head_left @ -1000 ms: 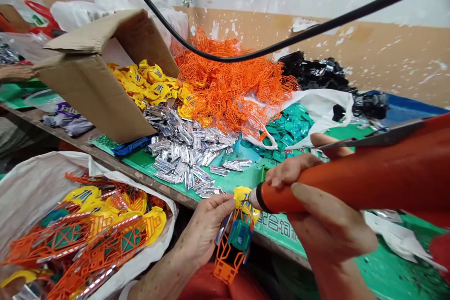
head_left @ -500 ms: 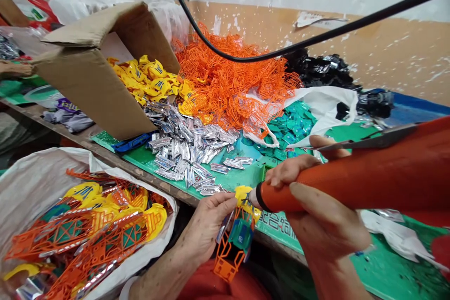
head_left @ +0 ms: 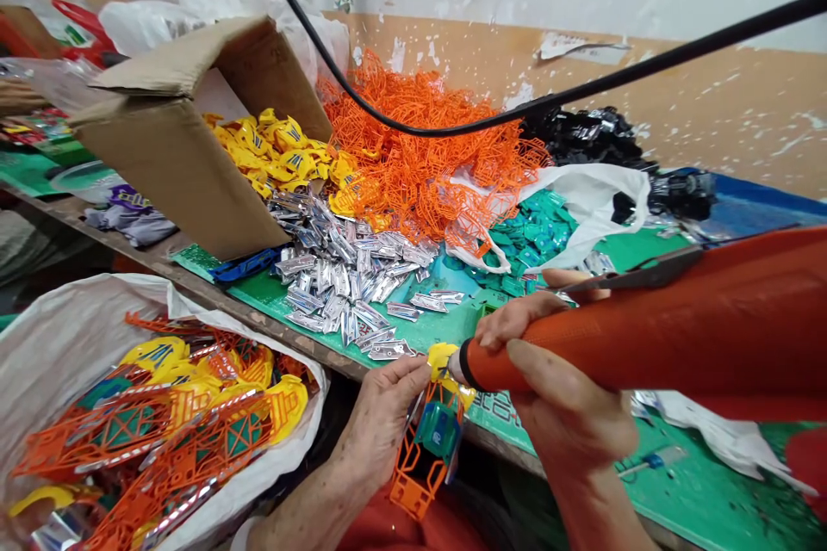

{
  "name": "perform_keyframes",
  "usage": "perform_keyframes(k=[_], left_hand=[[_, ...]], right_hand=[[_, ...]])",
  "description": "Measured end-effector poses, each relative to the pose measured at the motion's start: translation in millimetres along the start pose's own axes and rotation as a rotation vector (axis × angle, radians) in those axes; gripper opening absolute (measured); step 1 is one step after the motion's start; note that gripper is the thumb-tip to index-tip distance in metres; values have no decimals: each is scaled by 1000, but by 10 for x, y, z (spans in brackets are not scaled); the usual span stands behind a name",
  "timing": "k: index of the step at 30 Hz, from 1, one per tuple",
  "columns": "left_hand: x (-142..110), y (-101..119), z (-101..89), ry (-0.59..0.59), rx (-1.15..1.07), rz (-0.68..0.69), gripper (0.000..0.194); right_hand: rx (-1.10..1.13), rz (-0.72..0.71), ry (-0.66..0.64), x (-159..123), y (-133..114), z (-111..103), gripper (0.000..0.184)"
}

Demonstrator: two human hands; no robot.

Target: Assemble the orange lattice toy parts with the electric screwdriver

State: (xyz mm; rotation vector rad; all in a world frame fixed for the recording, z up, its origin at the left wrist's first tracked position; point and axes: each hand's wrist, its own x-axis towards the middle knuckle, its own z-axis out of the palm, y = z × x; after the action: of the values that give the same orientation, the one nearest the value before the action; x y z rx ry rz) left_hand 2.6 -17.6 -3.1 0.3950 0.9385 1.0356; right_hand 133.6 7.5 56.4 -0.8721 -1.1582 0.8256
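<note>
My left hand (head_left: 384, 413) pinches a plastic toy vehicle part by its yellow end piece (head_left: 442, 356). Below that hang an orange open frame (head_left: 413, 469) and a green block (head_left: 439, 429), with silver strips along the sides. Wrapped around a thick orange-red electric screwdriver (head_left: 646, 336) is my right hand (head_left: 568, 396), thumb along the near side. The tool lies almost level, its pale nose touching the yellow piece. A long metal lever (head_left: 639, 271) runs along its top. The nose covers the exact contact spot.
Loose silver pieces (head_left: 342, 275), yellow pieces (head_left: 284, 151), orange frames (head_left: 419, 129), green pieces (head_left: 533, 232) and black parts (head_left: 581, 133) are heaped across the table. A cardboard box (head_left: 174, 164) lies tipped. Assembled parts fill a white sack (head_left: 58, 327). A black cable (head_left: 413, 131) hangs across.
The screwdriver and my right hand have shifted slightly left in view, with the nose still at the yellow piece. My left hand keeps its pinch, and the toy part has barely moved.
</note>
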Motion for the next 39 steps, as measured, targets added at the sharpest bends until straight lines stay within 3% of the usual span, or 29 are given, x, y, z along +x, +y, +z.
perform_keyframes(k=[9, 16, 22, 26, 32, 35, 37, 39], left_hand=[[-9, -18, -45, 14, 7, 13, 27], [-27, 11, -64, -58, 57, -35, 28], [-19, -20, -99, -58, 73, -100, 24], [-78, 4, -60, -152, 101, -112, 25], [-157, 16, -2, -144, 137, -77, 28], [-199, 19, -16, -127, 132, -36, 30], [-226, 27, -46, -101, 102, -12, 31], [-244, 38, -85, -65, 55, 19, 29]], right_hand=[[104, 25, 47, -26, 4, 27, 28], [279, 40, 123, 108, -209, -17, 45], [163, -117, 253, 385, -308, -303, 31], [23, -92, 376, 561, -174, -550, 32], [-284, -61, 455, 728, -16, -893, 37], [-474, -113, 481, 434, -122, -888, 39], [-569, -230, 558, -17, -185, -836, 40], [-540, -308, 467, -613, -142, -820, 37]])
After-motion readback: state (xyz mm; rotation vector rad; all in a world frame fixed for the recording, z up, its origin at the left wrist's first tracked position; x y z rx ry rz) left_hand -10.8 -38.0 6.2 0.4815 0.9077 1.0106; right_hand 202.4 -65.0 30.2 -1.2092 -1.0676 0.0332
